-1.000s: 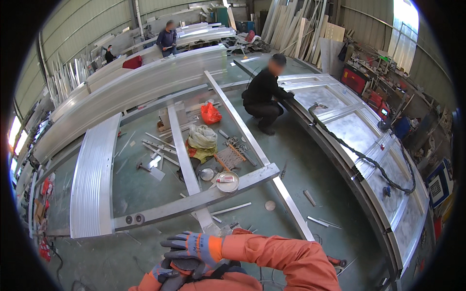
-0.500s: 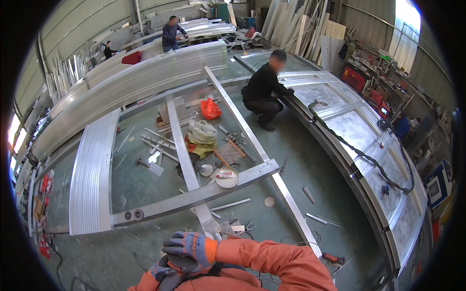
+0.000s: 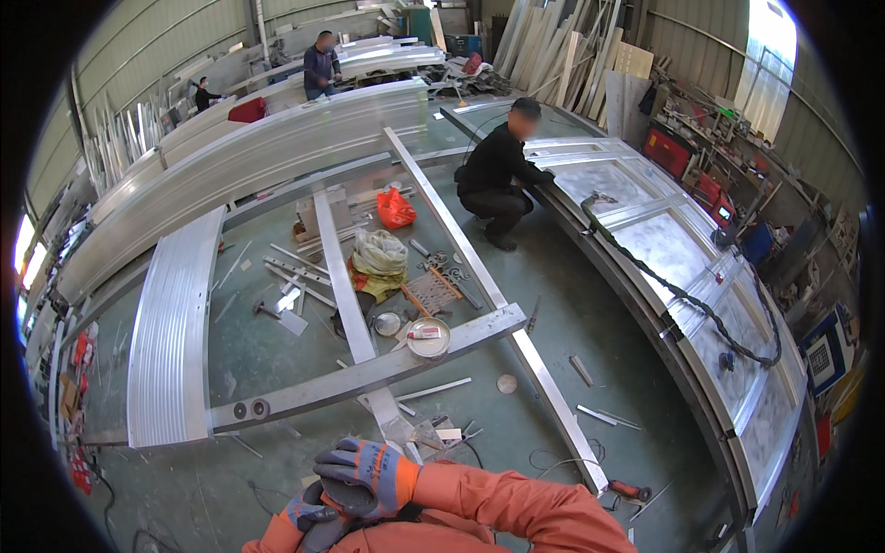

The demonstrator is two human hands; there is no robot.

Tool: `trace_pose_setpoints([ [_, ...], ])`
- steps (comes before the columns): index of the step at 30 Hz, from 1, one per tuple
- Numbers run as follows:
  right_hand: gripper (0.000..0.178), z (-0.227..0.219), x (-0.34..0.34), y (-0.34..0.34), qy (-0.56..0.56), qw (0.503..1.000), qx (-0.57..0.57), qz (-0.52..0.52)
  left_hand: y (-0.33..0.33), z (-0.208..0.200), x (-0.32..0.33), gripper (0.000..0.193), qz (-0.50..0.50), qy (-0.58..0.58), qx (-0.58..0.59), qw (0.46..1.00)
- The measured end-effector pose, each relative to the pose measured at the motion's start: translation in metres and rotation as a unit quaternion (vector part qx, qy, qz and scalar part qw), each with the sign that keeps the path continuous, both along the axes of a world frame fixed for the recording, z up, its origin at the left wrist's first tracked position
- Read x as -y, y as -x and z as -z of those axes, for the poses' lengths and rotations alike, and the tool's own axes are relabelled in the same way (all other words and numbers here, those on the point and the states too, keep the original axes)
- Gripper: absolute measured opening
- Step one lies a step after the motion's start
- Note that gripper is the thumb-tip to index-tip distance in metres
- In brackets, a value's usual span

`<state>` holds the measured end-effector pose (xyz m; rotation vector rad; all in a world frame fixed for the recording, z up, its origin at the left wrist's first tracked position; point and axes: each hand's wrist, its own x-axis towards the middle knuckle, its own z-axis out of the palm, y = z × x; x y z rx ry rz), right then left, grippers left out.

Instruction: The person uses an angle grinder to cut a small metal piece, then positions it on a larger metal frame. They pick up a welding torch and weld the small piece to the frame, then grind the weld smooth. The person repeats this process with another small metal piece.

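At the lower middle, in front of my body, my right hand (image 3: 367, 472) lies over my left hand (image 3: 312, 510). Both wear grey work gloves with orange and blue parts. The right fingers are curled and closed; whatever they may grip is hidden by the glove. Under them, the left hand is mostly covered, with its fingers bent toward the right palm. Nearest ahead is a grey metal beam (image 3: 304, 391), with a round can lid (image 3: 429, 339) bearing a small tube (image 3: 424, 334) and two dark round discs (image 3: 251, 408) on it.
A ribbed metal panel (image 3: 172, 336) crosses the frame at left. A long bar (image 3: 452, 221) runs across the middle. Bags (image 3: 380, 253) and scraps lie on the floor. A co-worker in black (image 3: 502, 170) squats beside a large panelled frame (image 3: 668, 244). An angle grinder (image 3: 631, 490) lies lower right.
My hands stay together; the right has shifted slightly up and right. The view has drifted a little. The far co-worker by the metal stacks has straightened up and drawn the arms in.
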<state>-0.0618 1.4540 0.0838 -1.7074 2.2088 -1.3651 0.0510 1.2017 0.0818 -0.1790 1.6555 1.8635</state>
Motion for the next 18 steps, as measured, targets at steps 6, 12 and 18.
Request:
trace_pose_setpoints([
  [6,0.096,0.0,-0.01,0.005,-0.005,1.0,-0.008,0.015,0.012,-0.035,-0.025,0.102,-0.001,-0.015,0.007,1.0],
  [12,0.097,-0.008,0.023,0.019,-0.066,0.995,-0.025,-0.067,-0.009,0.027,0.023,0.069,-0.047,-0.069,-0.024,0.996],
  [18,0.109,0.015,0.005,0.023,0.088,0.99,-0.011,0.113,-0.041,0.013,0.018,0.031,-0.185,-0.052,-0.054,0.98],
])
